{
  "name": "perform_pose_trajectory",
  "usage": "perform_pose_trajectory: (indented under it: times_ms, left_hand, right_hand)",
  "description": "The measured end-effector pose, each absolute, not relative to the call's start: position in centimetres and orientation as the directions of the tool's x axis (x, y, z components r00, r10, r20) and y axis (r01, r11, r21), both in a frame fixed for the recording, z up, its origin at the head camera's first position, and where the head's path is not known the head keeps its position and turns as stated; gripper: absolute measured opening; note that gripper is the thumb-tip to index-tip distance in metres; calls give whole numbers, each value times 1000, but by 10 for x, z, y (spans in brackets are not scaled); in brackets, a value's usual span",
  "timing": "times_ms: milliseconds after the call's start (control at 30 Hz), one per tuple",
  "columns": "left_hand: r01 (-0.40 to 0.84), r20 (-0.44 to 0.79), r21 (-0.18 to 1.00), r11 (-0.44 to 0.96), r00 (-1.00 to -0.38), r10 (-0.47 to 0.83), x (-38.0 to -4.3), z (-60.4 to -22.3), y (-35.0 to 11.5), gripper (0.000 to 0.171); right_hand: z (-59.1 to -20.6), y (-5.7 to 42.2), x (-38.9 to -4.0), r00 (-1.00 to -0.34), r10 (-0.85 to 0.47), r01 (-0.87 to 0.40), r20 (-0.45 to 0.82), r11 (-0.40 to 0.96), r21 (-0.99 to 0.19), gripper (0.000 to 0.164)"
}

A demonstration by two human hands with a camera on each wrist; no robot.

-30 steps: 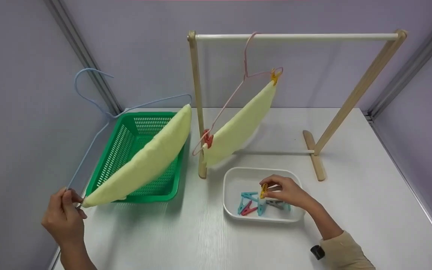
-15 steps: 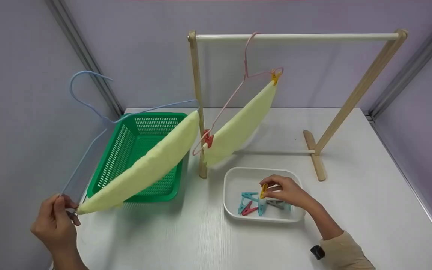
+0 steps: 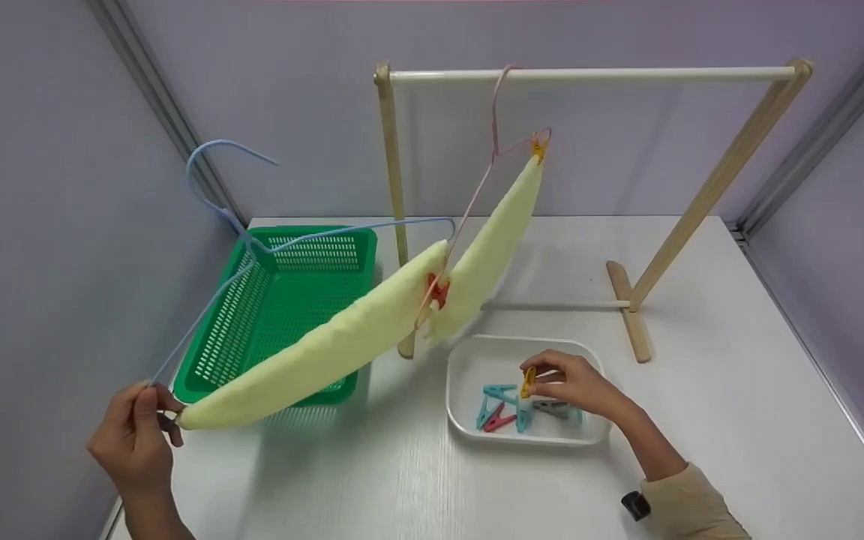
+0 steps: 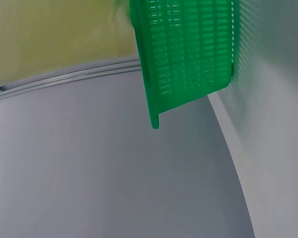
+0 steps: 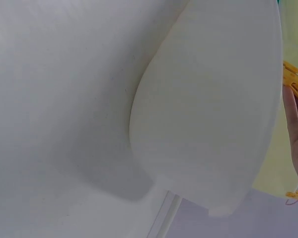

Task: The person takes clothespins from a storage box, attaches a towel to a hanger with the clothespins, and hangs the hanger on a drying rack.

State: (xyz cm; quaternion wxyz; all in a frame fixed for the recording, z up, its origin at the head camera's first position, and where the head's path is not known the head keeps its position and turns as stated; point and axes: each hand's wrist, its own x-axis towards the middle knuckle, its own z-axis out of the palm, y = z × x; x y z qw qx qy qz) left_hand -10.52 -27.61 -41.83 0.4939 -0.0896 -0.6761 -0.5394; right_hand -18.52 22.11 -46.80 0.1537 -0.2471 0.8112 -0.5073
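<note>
My left hand (image 3: pixel 136 435) grips the lower left corner of a blue clothes hanger (image 3: pixel 211 304). A pale yellow cloth (image 3: pixel 319 352) stretches along the hanger's lower side, one end at my fingers, where a small grey thing partly shows. The cloth's far end overlaps a red clothespin (image 3: pixel 439 291) on a pink hanger (image 3: pixel 473 199); whether they touch, I cannot tell. My right hand (image 3: pixel 571 382) pinches a yellow clothespin (image 3: pixel 528 382) over a white tray (image 3: pixel 469 345). In the right wrist view, that yellow clothespin (image 5: pixel 295 82) sits at the fingertips.
A second yellow cloth (image 3: pixel 496 247) hangs from the pink hanger on the rack's white rod (image 3: pixel 664 73). The green basket (image 3: pixel 364 251) stands left, below the blue hanger. Blue, red and grey clothespins (image 3: pixel 499 417) lie in the tray. Walls (image 3: pixel 27 225) close in the sides.
My left hand dips left, then returns right, swinging the blue hanger and its cloth rightward to the pink hanger. The pink hanger has turned, its red clothespin shifting right. My right hand stays put.
</note>
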Motion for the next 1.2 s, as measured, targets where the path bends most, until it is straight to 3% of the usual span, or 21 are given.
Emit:
perform_pose_trajectory:
  times_ms: [233,600,1033,1200]
  left_hand:
    - [665,760,649,370,-542,-358,-112,-422,-266,28]
    - [721,805,593,359,-544,-238,-126,-423,-249,30]
    - [755,818,573,318,-550,-168,-139,-426,-235,33]
    - [758,814,578,302,-557,-162,-143,-428,-230,32]
  right_hand:
    - [-458,231,-189,-851,-524,-263,25,383,-885,28]
    - [-451,270,-206,-927,-362,-251,97,409,-877,35]
    - [-405,281,-197,-940,-253,-318,229,405,-857,35]
    - [-394,294,-195,-923,-185,-383,337,375,-844,39]
